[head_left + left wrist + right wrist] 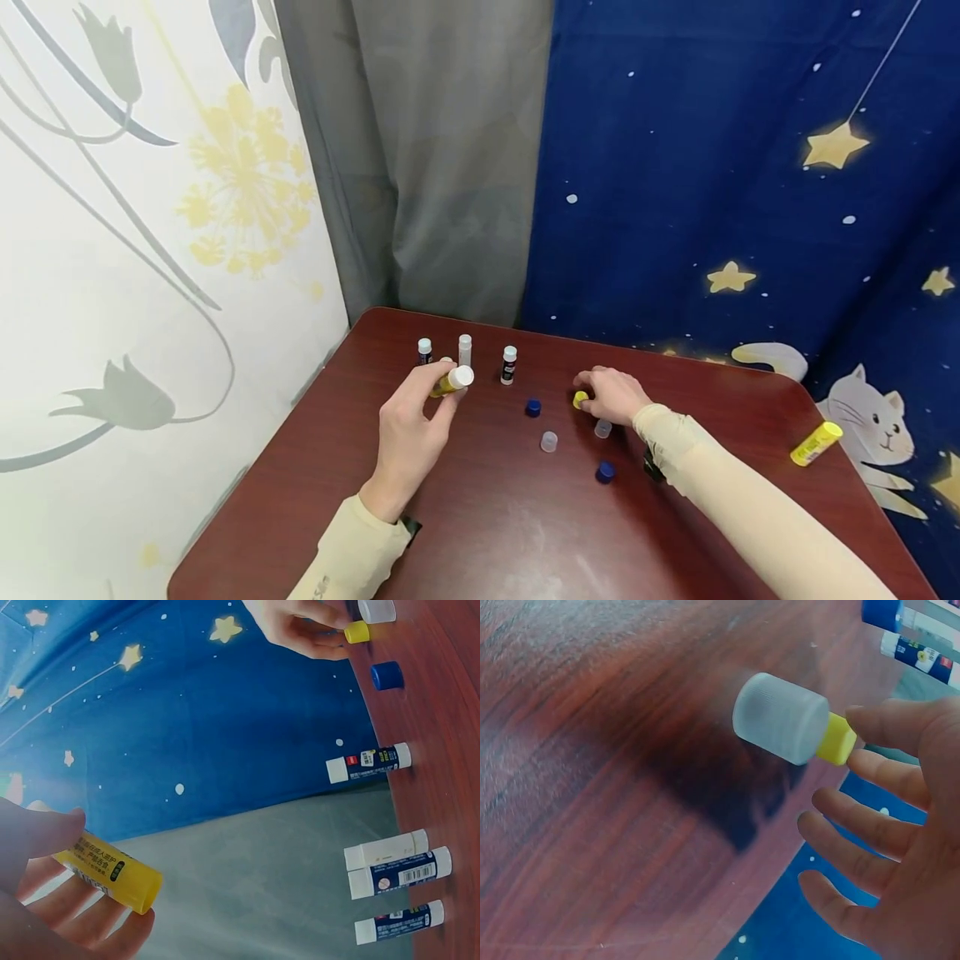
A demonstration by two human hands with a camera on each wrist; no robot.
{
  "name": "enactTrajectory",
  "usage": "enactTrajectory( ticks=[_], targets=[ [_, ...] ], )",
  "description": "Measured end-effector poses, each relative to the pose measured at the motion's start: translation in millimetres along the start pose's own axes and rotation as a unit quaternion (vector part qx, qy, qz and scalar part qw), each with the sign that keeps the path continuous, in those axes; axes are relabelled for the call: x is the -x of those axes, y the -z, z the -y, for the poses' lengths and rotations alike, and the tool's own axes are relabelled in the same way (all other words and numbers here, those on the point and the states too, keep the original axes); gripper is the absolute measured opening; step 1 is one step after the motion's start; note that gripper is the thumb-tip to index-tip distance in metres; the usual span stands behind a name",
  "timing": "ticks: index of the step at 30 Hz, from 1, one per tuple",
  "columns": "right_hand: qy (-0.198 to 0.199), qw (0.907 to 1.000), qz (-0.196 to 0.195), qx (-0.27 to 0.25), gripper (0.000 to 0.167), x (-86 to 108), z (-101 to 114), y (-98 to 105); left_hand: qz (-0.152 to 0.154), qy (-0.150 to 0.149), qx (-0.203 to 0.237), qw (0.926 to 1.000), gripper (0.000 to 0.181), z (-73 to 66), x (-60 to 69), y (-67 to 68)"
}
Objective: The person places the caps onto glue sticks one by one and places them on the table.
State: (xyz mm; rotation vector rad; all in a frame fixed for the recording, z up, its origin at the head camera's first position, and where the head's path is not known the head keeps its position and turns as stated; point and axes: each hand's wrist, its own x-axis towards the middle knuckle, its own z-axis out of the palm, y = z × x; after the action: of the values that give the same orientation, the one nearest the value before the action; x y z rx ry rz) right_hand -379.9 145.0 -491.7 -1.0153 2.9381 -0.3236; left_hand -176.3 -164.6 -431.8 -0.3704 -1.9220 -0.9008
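Note:
My left hand (412, 429) holds a yellow glue stick (112, 874) in its fingers, above the table's left half; the white end (462, 377) is uncapped. Over at the right, my right hand (615, 396) has thumb and forefinger on a small yellow cap (837, 739), pinching it at the tabletop, with its other fingers spread. A translucent cap (780, 718) stands right beside the yellow one, partly hiding it in the right wrist view. A second translucent cap (549, 442) and two blue caps, one nearer (605, 472) and one farther (533, 407), lie between the hands.
Several glue sticks stand upright at the back, among them a dark-labelled one (508, 367) and a white one (465, 348). Another yellow glue stick (816, 443) stands near the right edge of the reddish-brown table (517, 533). Curtains (465, 167) hang behind.

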Motion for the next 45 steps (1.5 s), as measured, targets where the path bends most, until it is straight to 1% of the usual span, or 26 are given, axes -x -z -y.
enactTrajectory(
  ticks=[5, 9, 13, 17, 23, 26, 30, 37, 41, 45],
  targets=[
    [0.006, 0.9999, -0.009, 0.001, 0.032, -2.0, -2.6, -8.5, 0.006, 0.0, 0.004, 1.0, 0.042, -3.7, 1.3, 2.1],
    [0.01, 0.9998, -0.015, 0.009, 0.029, -3.5, -4.3, -14.3, 0.018, 0.012, 0.003, 0.9998, 0.04, -6.0, 2.0, 3.4],
    [0.011, 0.9997, -0.015, 0.013, 0.026, -4.0, -3.9, -18.5, 0.029, 0.02, -0.009, 0.9994, 0.042, -5.9, 4.5, 3.5],
    [0.014, 0.9996, -0.021, 0.013, 0.025, -4.0, -2.2, -20.0, 0.032, 0.019, -0.025, 0.999, 0.045, -4.2, 7.2, 0.9],
    [0.019, 0.9994, -0.025, 0.015, 0.026, -4.1, -0.6, -18.5, 0.035, 0.025, -0.035, 0.9985, 0.046, -0.6, 7.8, -4.9],
    [0.02, 0.9993, -0.028, 0.013, 0.026, -5.3, -0.3, -16.6, 0.04, 0.026, -0.036, 0.9982, 0.045, 1.4, 6.8, -6.9],
    [0.022, 0.9989, -0.041, 0.01, 0.026, -8.2, -0.1, -11.6, 0.05, 0.027, -0.029, 0.9979, 0.042, 6.5, 4.6, -10.6],
    [0.022, 0.9976, -0.066, 0.001, 0.026, -5.9, 2.9, 4.0, 0.066, 0.033, -0.025, 0.9969, 0.038, 18.3, 1.9, -23.4],
    [0.019, 0.9962, -0.085, -0.001, 0.027, -3.4, 6.3, 13.3, 0.089, 0.045, -0.02, 0.9948, 0.037, 22.1, -0.5, -29.6],
    [0.016, 0.9949, -0.099, -0.004, 0.026, -0.7, 8.2, 23.6, 0.118, 0.05, -0.027, 0.9914, 0.037, 24.1, -3.2, -35.4]
  ],
)
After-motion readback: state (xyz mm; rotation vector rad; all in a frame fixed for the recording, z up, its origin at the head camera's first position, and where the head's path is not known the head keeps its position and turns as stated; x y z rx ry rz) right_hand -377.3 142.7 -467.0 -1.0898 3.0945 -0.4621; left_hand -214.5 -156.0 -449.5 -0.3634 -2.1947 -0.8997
